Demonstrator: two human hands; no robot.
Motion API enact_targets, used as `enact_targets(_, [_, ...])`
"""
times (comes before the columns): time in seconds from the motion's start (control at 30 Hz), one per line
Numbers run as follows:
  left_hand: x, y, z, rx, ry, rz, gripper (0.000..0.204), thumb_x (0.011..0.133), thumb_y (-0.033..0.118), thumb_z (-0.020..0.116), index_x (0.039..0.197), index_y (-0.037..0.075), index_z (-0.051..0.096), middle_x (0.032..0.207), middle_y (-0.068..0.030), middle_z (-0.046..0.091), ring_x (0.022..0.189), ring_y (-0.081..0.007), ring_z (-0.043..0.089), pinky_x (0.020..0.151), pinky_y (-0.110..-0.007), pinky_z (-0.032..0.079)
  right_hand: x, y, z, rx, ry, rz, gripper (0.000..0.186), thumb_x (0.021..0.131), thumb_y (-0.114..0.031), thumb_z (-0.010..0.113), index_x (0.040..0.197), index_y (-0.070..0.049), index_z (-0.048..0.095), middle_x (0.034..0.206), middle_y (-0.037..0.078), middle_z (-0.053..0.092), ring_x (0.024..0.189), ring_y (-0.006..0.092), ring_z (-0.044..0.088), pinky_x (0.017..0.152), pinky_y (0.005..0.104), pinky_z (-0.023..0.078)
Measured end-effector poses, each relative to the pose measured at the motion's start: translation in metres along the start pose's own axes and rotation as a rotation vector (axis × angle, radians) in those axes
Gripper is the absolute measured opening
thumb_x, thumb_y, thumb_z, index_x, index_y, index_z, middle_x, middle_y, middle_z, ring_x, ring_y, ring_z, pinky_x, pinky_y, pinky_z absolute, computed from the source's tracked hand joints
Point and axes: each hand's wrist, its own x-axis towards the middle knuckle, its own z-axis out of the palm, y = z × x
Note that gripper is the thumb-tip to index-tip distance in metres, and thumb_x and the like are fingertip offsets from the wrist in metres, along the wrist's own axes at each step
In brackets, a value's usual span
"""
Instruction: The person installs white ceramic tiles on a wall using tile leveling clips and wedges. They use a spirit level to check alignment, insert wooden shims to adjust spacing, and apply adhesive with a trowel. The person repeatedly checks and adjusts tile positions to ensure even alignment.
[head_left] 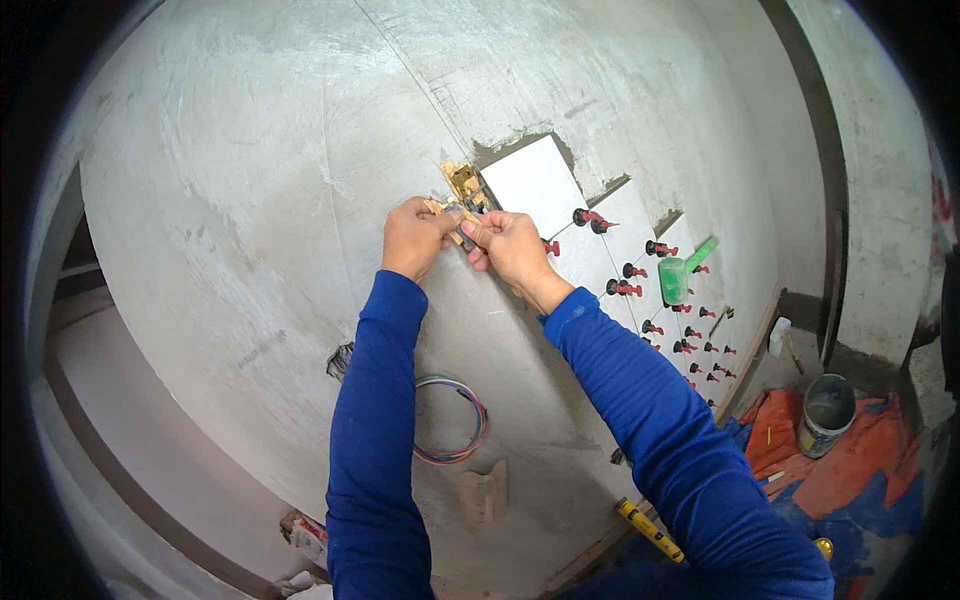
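Near the frame's upper centre, the left hand [415, 238] and right hand [510, 245] both pinched a small yellowish folding ruler [460, 192] against the grey wall [250, 200], just left of the white tile [535, 180].

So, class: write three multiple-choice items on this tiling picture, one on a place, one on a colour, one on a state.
1. Where does the green rubber mallet sit?
A against the tiled wall
B in the bucket
C in a hand

2. What colour are the tile-levelling clips?
A blue
B red and black
C white

3. What are the left hand and right hand doing?
A hanging free
B pinching a small wooden piece together
C gripping a trowel

Key: 1 A, it rests among the white tiles; 2 B, red bodies with black caps; 3 B, both sets of fingers meet on it.
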Motion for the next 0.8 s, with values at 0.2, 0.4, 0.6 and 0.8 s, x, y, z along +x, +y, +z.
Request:
enact_targets(0.2, [0.015,0.004,-0.008,0.109,0.078,0.076,0.017,0.081,0.008,0.081,0.085,-0.005,0.071,0.070,-0.0121,0.071,0.061,-0.0157,0.067,0.057,-0.031,0.051,0.011,-0.017,-0.010,-0.823,0.340,-0.767,0.020,0.085,-0.008,0.078,0.101,0.001,0.071,0.087,0.019,0.071,0.074,0.0327,0.071,0.072,0.0439,0.056])
enact_targets(0.4, [0.040,0.025,-0.020,0.284,-0.099,0.101,0.016,0.082,0.008,0.081,0.090,-0.004,0.073,0.077,-0.0123,0.074,0.071,-0.0148,0.070,0.063,-0.030,0.053,0.018,-0.024,-0.005,-0.940,0.279,-0.591,0.030,0.081,-0.017,0.083,0.103,0.002,0.075,0.089,0.019,0.073,0.081,0.0354,0.072,0.076,0.0428,0.057])
enact_targets(0.6, [0.049,0.030,-0.017,0.085,-0.227,0.081,0.016,0.090,0.009,0.076,0.102,-0.002,0.074,0.078,-0.0030,0.070,0.066,-0.0093,0.060,0.059,-0.027,0.048,0.018,-0.022,-0.004,-0.813,0.250,-0.457,0.035,0.081,-0.019,0.083,0.107,0.004,0.076,0.093,0.021,0.075,0.084,0.0357,0.074,0.079,0.0422,0.058])
enact_targets(0.8, [0.057,0.025,-0.008,0.428,-0.085,0.225,0.019,0.084,0.009,0.078,0.099,-0.003,0.075,0.080,-0.0085,0.073,0.072,-0.0145,0.067,0.065,-0.031,0.053,0.021,-0.022,-0.003,-0.876,0.249,-0.548,0.037,0.081,-0.020,0.083,0.107,0.006,0.075,0.095,0.024,0.076,0.087,0.0370,0.075,0.082,0.0425,0.058])
